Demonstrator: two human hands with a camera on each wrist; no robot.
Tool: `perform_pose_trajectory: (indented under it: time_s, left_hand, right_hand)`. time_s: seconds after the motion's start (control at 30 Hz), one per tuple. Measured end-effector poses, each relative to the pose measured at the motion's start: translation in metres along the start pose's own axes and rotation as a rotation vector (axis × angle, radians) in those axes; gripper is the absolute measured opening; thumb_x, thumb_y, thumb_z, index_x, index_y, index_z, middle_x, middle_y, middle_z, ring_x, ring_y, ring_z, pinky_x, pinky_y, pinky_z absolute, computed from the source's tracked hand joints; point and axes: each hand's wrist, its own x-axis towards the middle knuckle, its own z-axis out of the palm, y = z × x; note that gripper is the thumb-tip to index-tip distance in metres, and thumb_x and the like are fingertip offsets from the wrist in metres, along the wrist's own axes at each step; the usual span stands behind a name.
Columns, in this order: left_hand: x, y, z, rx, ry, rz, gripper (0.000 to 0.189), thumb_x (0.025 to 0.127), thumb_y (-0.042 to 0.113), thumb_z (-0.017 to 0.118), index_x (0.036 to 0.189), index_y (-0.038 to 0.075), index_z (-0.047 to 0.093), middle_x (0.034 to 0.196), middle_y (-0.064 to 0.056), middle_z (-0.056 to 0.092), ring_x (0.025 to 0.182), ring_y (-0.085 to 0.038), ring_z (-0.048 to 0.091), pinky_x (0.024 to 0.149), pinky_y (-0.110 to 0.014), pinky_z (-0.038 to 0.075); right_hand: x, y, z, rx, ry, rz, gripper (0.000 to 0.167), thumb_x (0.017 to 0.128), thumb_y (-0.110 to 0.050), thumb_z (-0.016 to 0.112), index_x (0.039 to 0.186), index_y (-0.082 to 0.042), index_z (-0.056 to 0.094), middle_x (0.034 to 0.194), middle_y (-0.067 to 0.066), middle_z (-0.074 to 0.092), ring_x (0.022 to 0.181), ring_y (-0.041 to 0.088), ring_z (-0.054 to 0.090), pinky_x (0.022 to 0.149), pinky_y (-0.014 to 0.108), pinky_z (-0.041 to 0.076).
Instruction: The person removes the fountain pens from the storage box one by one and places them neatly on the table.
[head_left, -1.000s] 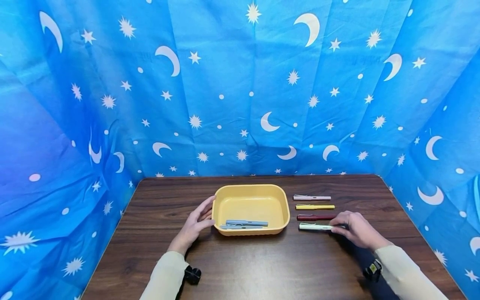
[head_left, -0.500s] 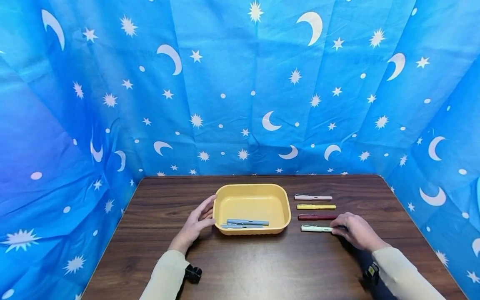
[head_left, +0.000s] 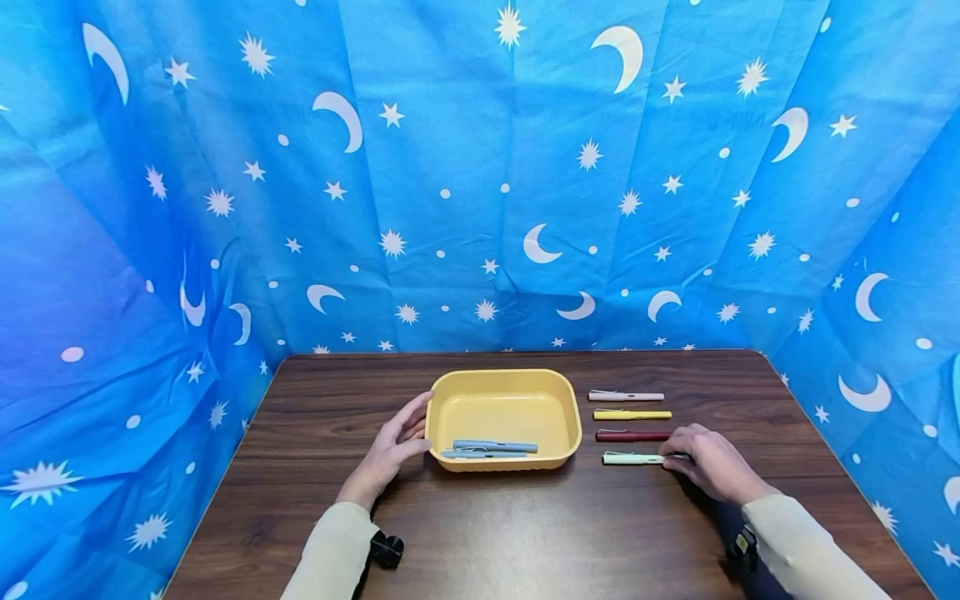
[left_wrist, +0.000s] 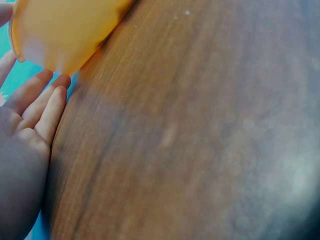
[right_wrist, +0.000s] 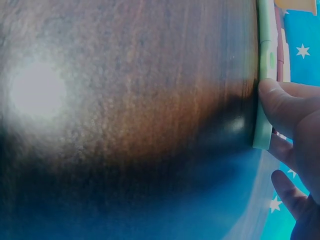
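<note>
My right hand (head_left: 712, 462) pinches the right end of a light green pen (head_left: 630, 458) lying on the table. In the right wrist view, the thumb presses along the side of this pen (right_wrist: 266, 55). Behind it, in a row, lie a dark red pen (head_left: 630, 436), a yellow pen (head_left: 632, 414) and a pale pinkish-white pen (head_left: 626, 397). My left hand (head_left: 386, 454) rests against the left side of a yellow tray (head_left: 502, 408), its fingers and thumb extended. Two grey-blue pens (head_left: 495, 446) lie inside the tray near its front wall.
The dark wood-grain table (head_left: 525, 533) carries the tray and pens. A blue cloth (head_left: 450, 167) with white moons and stars hangs around its back and sides. Small black wrist cameras (head_left: 386, 550) sit on both sleeves.
The light green pen has shifted very slightly to the right and nearer, still pinched by my right hand. My left hand stays at the tray.
</note>
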Motion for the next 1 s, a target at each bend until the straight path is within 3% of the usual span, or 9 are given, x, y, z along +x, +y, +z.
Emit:
perform_pose_trajectory:
  time_s: [0.23,0.5,1.0]
  left_hand:
    - [0.0013,-0.0022,0.0004,0.002,0.0,-0.009,0.075,0.099,0.002,0.065,0.166,0.016,0.034,0.168,-0.018,0.035,0.154,-0.038,0.036,0.117,-0.023,0.04]
    - [0.0015,-0.0034,-0.0012,-0.008,-0.005,0.004,0.076,0.098,0.001,0.065,0.166,0.015,0.033,0.168,-0.018,0.035,0.154,-0.038,0.035,0.121,-0.031,0.038]
    - [0.0011,-0.0018,-0.0012,-0.015,-0.012,0.009,0.076,0.098,0.0,0.064,0.166,0.014,0.032,0.168,-0.021,0.035,0.153,-0.041,0.035,0.114,-0.018,0.042]
  right_hand:
    - [-0.0002,0.0002,0.0013,-0.006,0.003,-0.006,0.012,0.086,-0.012,0.086,0.096,-0.018,0.083,0.093,-0.009,0.074,0.088,0.015,0.068,0.078,0.041,0.062]
    - [-0.0003,-0.0008,0.0002,-0.001,-0.004,-0.001,0.012,0.086,-0.012,0.086,0.096,-0.018,0.083,0.093,-0.008,0.074,0.088,0.015,0.069,0.078,0.042,0.063]
    - [0.0011,0.0004,0.0003,0.006,-0.008,0.0,0.012,0.086,-0.012,0.087,0.096,-0.018,0.083,0.093,-0.009,0.074,0.087,0.014,0.068,0.078,0.042,0.063]
